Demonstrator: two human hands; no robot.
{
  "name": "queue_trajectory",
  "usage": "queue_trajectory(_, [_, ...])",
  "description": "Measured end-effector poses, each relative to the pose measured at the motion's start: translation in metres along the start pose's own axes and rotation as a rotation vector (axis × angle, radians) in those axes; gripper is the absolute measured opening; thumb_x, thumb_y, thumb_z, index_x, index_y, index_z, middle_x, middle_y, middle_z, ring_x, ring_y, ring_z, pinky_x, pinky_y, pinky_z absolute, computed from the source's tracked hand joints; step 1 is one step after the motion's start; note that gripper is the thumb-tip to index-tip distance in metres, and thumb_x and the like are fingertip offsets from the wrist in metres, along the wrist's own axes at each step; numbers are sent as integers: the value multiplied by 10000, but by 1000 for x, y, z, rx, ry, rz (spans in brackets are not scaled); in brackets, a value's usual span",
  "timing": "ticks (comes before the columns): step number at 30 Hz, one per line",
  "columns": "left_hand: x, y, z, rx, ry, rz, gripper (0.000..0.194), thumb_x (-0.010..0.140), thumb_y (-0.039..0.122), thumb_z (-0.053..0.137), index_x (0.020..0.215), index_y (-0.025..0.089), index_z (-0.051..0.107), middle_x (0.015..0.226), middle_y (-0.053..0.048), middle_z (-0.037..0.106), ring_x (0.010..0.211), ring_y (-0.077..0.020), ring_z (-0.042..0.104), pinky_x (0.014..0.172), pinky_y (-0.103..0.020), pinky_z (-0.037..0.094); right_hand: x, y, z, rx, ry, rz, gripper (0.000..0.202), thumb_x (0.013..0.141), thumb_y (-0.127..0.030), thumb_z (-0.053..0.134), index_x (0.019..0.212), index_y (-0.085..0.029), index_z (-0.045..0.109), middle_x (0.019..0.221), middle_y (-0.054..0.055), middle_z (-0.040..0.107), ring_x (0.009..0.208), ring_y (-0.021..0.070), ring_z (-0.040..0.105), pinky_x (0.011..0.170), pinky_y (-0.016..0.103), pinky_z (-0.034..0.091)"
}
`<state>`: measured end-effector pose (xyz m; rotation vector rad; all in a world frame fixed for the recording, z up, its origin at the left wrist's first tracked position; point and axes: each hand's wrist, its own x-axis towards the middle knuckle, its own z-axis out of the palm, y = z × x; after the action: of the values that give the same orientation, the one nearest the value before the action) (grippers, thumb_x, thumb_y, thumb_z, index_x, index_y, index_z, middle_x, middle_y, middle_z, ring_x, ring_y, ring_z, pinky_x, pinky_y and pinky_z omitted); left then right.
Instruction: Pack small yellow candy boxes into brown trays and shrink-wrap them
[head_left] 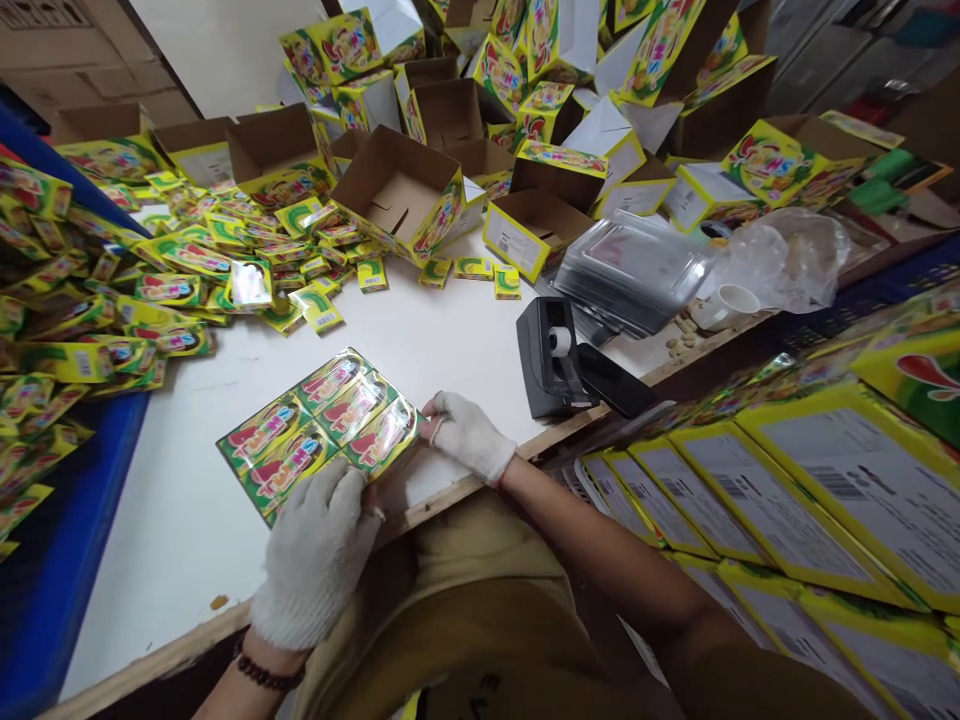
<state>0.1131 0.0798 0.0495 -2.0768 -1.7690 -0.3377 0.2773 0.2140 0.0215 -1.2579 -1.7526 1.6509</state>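
Observation:
A flat, glossy pack of small printed boxes (322,425) lies on the white table in front of me, its green, yellow and red panels side by side. My left hand (319,550), in a white knitted glove with bare fingertips, curls over the pack's near edge, and its fingertips are partly hidden. At the right corner, my right hand (472,435), gloved the same way, grips the pack between thumb and fingers. Loose small boxes (322,308) of similar print are heaped beyond the pack.
Opened display cartons (405,195) pile up at the back. To the right stand a black tape dispenser (547,360), a black phone (615,380), clear plastic trays (637,265) and a white cup (727,305). A blue crate (112,500) edges the left; filled cartons (750,490) line the right.

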Motion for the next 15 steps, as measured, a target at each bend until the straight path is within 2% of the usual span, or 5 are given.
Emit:
queue_trajectory(3, [0,-1,6,6,74,29,62,867,183,611,864,188,549,929,-117,686,816,-262,613,725,-385,487,5,13,-3,-424,82,-519,442,698,-181,674,1133,-182,594,1180,123,601,1090,253,576,936,415,497])
queue_trajectory(6, [-2,0,9,33,94,32,87,855,188,636,869,186,550,924,-116,690,797,-256,612,712,-381,479,22,22,-11,-650,-33,-899,408,731,-70,569,1119,-186,618,1215,140,581,1180,255,519,1004,436,453])
queue_trajectory(8, [-3,-2,11,35,96,41,81,850,177,636,859,188,556,933,-108,693,793,-244,613,723,-374,477,34,23,-18,-720,-139,-1005,334,786,-64,520,1075,-195,627,1085,114,613,1087,227,549,970,416,468])
queue_trajectory(10, [-5,-8,13,32,98,62,66,855,181,631,838,195,569,946,-97,697,807,-232,620,741,-364,477,43,18,-23,-776,-178,-1037,249,844,-106,508,1035,-207,633,1009,95,613,1009,217,555,938,414,475])
queue_trajectory(15, [-4,-33,19,12,98,120,52,871,196,606,826,214,627,944,-67,706,836,-209,633,764,-341,474,50,1,-17,-887,-227,-1160,175,947,-178,456,979,-187,628,1028,110,612,1008,218,544,948,424,462])
